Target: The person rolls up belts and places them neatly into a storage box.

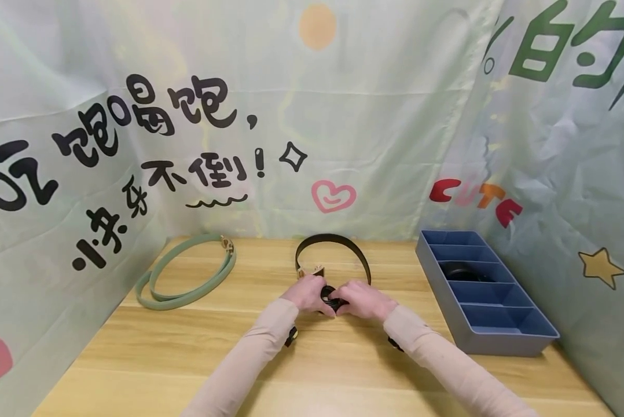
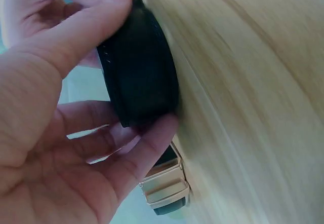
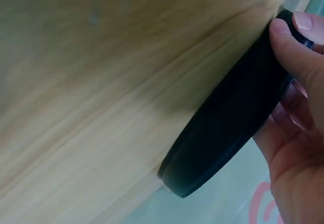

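A black belt (image 1: 335,237) stands on edge on the table, its free length arching in a loop behind both hands. Its end is wound into a small coil (image 2: 142,72) between the hands. My left hand (image 1: 309,292) holds the coil, thumb on the near side and fingers beneath and behind. My right hand (image 1: 366,298) pinches the belt between thumb and fingers at the coil's right side; the right wrist view shows the strap (image 3: 228,112) running away from it. Just beyond the left fingers lies the gold-toned buckle (image 2: 164,186).
On the left, a light green belt (image 1: 179,301) lies in loose loops. A blue-grey divided box (image 1: 505,341) stands at the right, with a dark rounded item (image 1: 463,272) in its middle compartment. Printed cloth (image 1: 374,127) hangs along the table's back and sides.
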`<state>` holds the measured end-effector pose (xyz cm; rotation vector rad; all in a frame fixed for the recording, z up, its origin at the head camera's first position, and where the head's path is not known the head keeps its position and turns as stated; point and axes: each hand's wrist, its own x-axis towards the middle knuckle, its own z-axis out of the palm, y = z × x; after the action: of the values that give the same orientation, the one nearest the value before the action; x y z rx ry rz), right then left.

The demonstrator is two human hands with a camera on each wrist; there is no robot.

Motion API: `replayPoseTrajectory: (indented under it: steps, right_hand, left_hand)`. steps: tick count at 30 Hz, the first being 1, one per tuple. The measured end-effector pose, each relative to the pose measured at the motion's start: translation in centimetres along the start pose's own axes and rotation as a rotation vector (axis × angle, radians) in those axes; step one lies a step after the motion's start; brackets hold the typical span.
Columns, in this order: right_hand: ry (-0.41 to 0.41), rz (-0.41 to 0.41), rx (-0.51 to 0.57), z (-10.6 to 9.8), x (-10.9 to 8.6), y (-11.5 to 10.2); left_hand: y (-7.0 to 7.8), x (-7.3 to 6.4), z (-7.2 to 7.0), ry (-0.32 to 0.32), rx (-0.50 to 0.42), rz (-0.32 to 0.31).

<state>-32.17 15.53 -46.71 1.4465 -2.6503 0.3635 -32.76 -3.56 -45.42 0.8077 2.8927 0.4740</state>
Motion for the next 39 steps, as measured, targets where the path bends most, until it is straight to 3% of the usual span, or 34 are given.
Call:
replayPoseTrajectory:
  steps: [7,11,15,18,25,32,39]
  right_hand:
    - [-0.03,0.011,0.025,-0.3,-1.0,0.7]
    - [0.023,-0.008,0.012,0.1,-0.8,0.7]
    - [0.052,-0.001,-0.006,0.3,-0.5,0.4]
    - [0.033,0.008,0.015,0.1,-0.5,0.4]
    - [-0.012,0.004,0.104,-0.5,-0.9,0.9]
    - [0.03,0.026,0.049,0.0,-0.6,0.8]
    - [0.029,0.017,0.042,0.1,-0.5,0.9]
  left_hand:
    - [-0.1,0.2,-0.3,-0.092,-0.016,0.105]
    - [0.2,-0.1,-0.1,-0.064,-0.004,0.03]
    - [0.7,-0.3,0.1,0.019,0.034,-0.031]
    - [0.8,-0.3,0.1,0.041,0.029,-0.025]
    - [0.4,0.0,0.0,-0.048,0.018,0.06]
    - [0.9,-0.3,0.4,0.028,0.02,-0.047]
    - [0.7,0.2,0.8,0.048,0.017,-0.045]
